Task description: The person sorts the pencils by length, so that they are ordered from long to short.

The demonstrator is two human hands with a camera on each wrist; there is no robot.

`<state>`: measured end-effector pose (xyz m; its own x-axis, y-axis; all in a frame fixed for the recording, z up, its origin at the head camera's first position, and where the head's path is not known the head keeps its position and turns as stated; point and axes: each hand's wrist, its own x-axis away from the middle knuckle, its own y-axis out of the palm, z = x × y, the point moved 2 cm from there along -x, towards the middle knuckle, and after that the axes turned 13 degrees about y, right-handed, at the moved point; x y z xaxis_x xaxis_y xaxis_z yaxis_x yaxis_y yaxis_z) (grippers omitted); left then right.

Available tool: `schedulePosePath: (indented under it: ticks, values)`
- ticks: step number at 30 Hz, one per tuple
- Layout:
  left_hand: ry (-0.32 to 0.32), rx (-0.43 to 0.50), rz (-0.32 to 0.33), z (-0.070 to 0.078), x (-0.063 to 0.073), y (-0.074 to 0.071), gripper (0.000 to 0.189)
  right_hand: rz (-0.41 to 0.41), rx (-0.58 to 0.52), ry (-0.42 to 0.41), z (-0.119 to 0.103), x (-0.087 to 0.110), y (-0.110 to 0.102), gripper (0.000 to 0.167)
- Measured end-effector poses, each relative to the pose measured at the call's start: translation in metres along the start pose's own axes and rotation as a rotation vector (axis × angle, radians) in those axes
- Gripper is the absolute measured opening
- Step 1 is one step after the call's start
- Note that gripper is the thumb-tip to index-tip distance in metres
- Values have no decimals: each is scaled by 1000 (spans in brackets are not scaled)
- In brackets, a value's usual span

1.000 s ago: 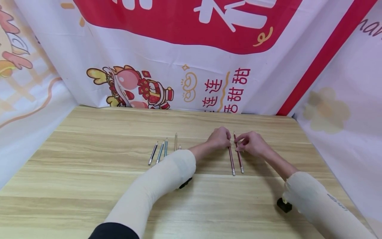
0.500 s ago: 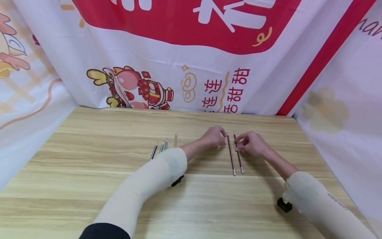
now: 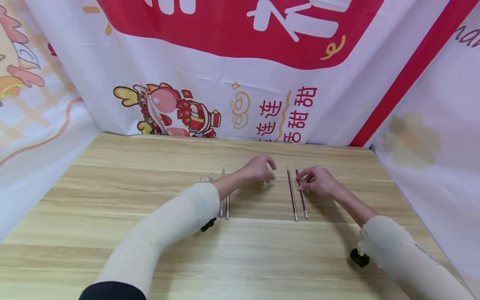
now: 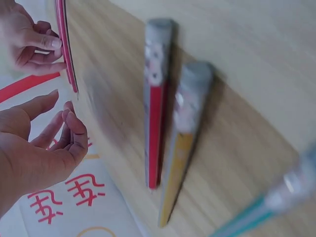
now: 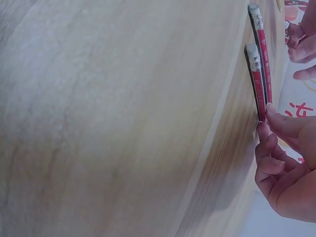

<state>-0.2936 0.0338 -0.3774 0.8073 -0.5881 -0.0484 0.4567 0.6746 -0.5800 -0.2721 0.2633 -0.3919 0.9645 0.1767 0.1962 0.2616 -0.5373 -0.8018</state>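
Note:
Two red pencils lie nearly parallel on the wooden table, the left one (image 3: 292, 196) apart from both hands. My right hand (image 3: 318, 181) pinches the right red pencil (image 3: 303, 205) between thumb and fingers near its upper half; the pencil's eraser end points toward me. To the left of this pair, my left hand (image 3: 258, 169) hovers with loosely bent fingers and nothing in them. Under the left forearm lie another red pencil (image 4: 154, 131) and a yellow pencil (image 4: 177, 163), side by side in the left wrist view.
A teal pencil (image 4: 254, 212) shows at the left wrist view's corner. In the head view, several pencil tips (image 3: 211, 176) show past the left sleeve (image 3: 165, 233), which hides the rest of them. A printed cloth (image 3: 210, 83) hangs along the table's (image 3: 262, 258) back edge.
My left hand has let go of the left red pencil and moved left, away from it. The right hand has stayed in place on its pencil.

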Motion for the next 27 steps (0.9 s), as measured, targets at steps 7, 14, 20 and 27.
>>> schedulePosePath:
  ticks: [7, 14, 20, 27]
  values:
    - [-2, -5, -14, -4, 10, -19, 37, 10, -15, -37, -4, 3, -3, 19]
    - [14, -62, 12, -8, 22, -39, 35, 41, -19, -26, -8, 5, -6, 23]
    - [12, -39, 30, -15, 35, -55, 36, 65, -33, -13, -14, 6, -6, 25]
    - [-2, -48, 65, -27, 47, -69, 35, 66, -84, -28, -26, 6, -1, 26]
